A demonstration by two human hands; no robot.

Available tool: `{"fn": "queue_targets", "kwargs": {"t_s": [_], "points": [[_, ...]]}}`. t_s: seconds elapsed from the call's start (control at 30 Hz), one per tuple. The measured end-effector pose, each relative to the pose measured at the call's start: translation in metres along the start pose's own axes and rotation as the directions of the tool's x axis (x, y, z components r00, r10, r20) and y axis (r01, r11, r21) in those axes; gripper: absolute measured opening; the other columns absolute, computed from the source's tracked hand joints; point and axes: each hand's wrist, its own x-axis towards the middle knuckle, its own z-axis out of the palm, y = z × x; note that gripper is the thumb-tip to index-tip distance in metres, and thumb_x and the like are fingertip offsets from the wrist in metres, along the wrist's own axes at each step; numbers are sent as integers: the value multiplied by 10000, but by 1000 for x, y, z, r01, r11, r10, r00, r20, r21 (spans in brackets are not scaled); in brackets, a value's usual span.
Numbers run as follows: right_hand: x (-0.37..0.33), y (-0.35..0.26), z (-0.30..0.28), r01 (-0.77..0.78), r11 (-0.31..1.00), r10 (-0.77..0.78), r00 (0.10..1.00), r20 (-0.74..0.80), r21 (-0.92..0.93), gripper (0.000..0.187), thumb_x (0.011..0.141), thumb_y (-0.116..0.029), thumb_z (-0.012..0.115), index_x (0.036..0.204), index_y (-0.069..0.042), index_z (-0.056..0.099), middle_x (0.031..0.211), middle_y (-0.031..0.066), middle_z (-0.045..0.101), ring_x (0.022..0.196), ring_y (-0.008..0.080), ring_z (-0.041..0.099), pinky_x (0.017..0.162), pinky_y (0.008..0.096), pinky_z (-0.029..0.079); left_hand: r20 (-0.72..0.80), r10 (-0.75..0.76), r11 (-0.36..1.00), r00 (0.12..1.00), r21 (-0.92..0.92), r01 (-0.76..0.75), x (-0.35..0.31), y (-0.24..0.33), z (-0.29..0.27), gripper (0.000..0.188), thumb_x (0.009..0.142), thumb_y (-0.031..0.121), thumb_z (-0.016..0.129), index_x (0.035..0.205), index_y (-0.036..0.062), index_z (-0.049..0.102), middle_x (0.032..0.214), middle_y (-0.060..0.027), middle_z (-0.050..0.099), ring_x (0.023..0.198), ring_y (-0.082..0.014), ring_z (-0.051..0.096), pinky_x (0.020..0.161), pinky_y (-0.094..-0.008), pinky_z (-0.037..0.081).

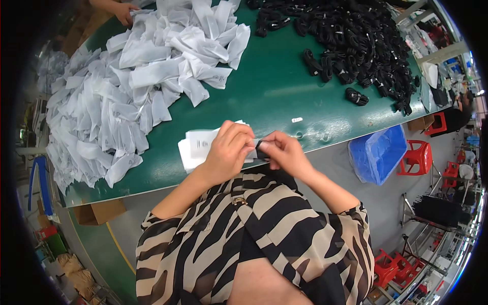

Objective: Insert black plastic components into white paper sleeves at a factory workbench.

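My left hand (pixel 230 154) is closed in a pinch on the edge of a thin whitish plastic bag (pixel 255 144), mostly hidden by the fingers. Close beside it, my right hand (pixel 287 154) grips a small black bundle, likely a coiled cable (pixel 263 149), at the bag's edge. Both hands are over the near edge of the green table, fingertips almost touching. Under and left of my left hand lies a stack of flat white bags (pixel 199 145), the top one bearing a small dark print.
A big heap of filled white bags (pixel 122 96) covers the table's left; another person's hand (pixel 125 13) touches its far side. Coiled black cables (pixel 356 46) pile up at the far right. A small white label (pixel 297 120) lies nearby. A blue lined bin (pixel 378 152) and red stools (pixel 418 157) stand right.
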Motion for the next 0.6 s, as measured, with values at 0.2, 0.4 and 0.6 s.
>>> {"fn": "queue_targets", "kwargs": {"t_s": [0.2,0.4,0.6], "points": [[9,-7,16,621,783,-621,780,-79,-28,418,791,97,757,1175,10,619,1189,115,495,784,132,622,720,240,547,-91,-168,977,982,-150,153,14,-3,-14,113,819,10,672,872,43,578,1075,-111,607,907,-276,557,761,-355,451],[76,-41,-43,392,381,-884,420,-206,-837,219,838,-49,731,1034,-57,634,1069,109,598,721,205,599,635,325,506,-77,-555,530,828,-800,280,56,-40,-64,164,1004,102,555,1111,-9,611,983,10,601,689,-47,460,613,-192,363],[142,-30,-132,-140,120,-805,566,-179,-983,434,836,-240,762,1172,-49,564,1039,168,572,854,350,657,656,438,560,-229,-402,806,887,-549,223,92,-47,-89,207,1019,128,530,1152,-13,604,1193,-56,621,552,-6,363,523,-178,302]]}}
